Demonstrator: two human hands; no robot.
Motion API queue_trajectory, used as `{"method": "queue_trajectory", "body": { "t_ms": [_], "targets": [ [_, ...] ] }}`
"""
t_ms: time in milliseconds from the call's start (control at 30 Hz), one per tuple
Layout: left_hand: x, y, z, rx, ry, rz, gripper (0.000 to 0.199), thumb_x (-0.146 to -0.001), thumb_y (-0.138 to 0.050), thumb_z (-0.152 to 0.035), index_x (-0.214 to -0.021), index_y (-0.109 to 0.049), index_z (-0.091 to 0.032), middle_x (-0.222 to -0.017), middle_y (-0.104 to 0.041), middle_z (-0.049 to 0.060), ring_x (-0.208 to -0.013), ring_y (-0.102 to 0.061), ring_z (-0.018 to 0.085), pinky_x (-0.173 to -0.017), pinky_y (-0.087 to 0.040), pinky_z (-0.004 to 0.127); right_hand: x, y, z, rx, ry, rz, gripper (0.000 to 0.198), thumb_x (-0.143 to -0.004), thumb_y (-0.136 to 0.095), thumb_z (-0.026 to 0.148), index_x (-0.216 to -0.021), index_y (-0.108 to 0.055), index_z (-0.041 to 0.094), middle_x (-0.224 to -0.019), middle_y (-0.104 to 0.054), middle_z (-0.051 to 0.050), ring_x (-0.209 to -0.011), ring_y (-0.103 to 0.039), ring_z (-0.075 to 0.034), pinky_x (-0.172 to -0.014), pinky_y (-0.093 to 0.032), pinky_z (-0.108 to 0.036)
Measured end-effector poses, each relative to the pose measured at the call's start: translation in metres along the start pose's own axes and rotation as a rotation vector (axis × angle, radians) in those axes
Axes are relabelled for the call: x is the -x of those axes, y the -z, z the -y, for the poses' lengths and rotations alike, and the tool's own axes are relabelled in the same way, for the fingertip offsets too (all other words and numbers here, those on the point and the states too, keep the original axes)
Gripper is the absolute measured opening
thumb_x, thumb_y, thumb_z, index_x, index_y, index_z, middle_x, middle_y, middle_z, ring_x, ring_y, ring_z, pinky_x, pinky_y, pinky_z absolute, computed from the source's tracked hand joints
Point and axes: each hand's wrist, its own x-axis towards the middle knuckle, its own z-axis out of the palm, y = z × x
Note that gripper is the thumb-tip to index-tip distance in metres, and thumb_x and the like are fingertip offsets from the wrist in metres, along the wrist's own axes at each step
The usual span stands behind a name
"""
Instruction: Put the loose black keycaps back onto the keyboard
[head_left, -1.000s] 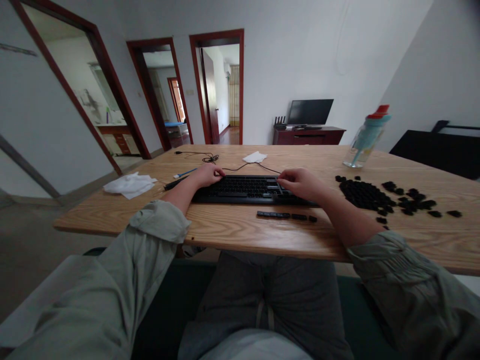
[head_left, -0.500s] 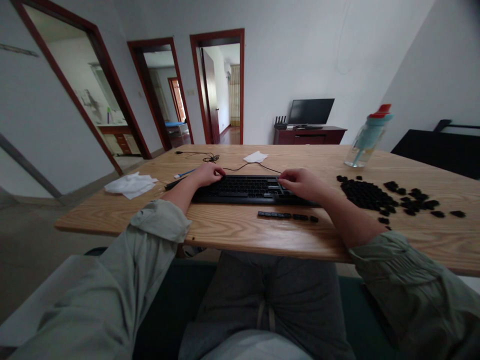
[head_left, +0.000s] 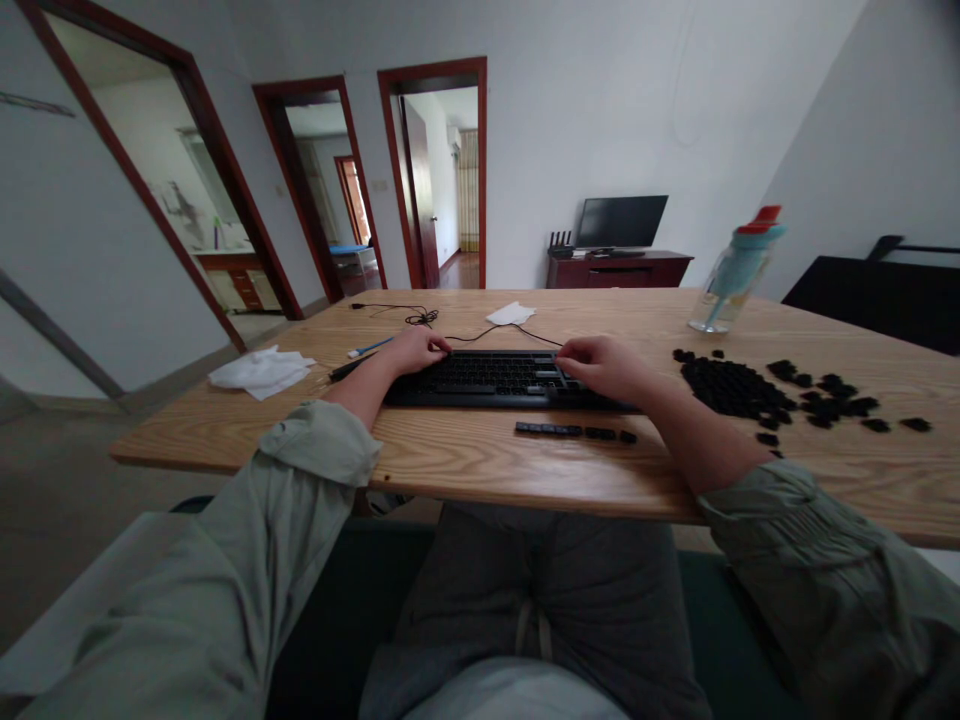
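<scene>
A black keyboard (head_left: 491,375) lies flat on the wooden table in front of me, bare grey patches showing among its keys toward the right. My left hand (head_left: 420,350) rests over its left end, fingers curled onto the far edge. Over the right part, my right hand (head_left: 592,362) has thumb and fingertips pinched together against the keyboard; anything between them is too small to make out. Between the keyboard and the table's near edge runs a row of black keycaps (head_left: 551,430). A pile of black keycaps (head_left: 731,388) spreads to the right of my right hand.
White tissues (head_left: 262,371) lie at the left, another tissue (head_left: 511,314) behind the keyboard. A blue-handled brush (head_left: 367,349) is near my left hand. A coiled cable (head_left: 422,316) lies at the back. A water bottle (head_left: 731,280) with a red top stands back right.
</scene>
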Motion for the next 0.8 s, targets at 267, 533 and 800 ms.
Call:
{"method": "queue_trajectory", "body": {
  "t_ms": [267, 533, 800],
  "targets": [
    [-0.001, 0.001, 0.001, -0.075, -0.014, 0.018, 0.031, -0.082, -0.059, -0.025, -0.107, -0.078, -0.021, -0.096, -0.078, 0.006, -0.085, -0.070, 0.019, -0.080, -0.052, 0.026, 0.000, -0.001, -0.002, 0.003, 0.011, -0.005, 0.026, -0.089, -0.053, 0.037, -0.086, -0.069, 0.017, -0.075, -0.069, -0.006, -0.064, -0.056, -0.016, -0.058, -0.040, -0.029],
    [-0.001, -0.001, -0.011, -0.219, 0.004, 0.001, 0.029, -0.083, -0.059, -0.024, -0.105, -0.079, -0.025, -0.100, -0.077, 0.007, -0.095, -0.068, 0.022, -0.091, -0.049, 0.030, 0.001, -0.001, -0.004, 0.009, 0.023, -0.018, 0.028, -0.090, -0.052, 0.039, -0.086, -0.069, 0.018, -0.075, -0.069, -0.006, -0.065, -0.057, -0.017, -0.059, -0.040, -0.029],
    [0.009, -0.005, -0.015, -0.205, 0.042, 0.010, 0.036, -0.079, -0.061, -0.019, -0.109, -0.076, -0.030, -0.113, -0.075, 0.003, -0.105, -0.066, 0.022, -0.099, -0.045, 0.028, 0.001, -0.001, -0.007, 0.029, 0.007, -0.020, 0.027, -0.089, -0.053, 0.038, -0.087, -0.069, 0.017, -0.079, -0.070, -0.007, -0.067, -0.057, -0.017, -0.061, -0.041, -0.029]
  ]
}}
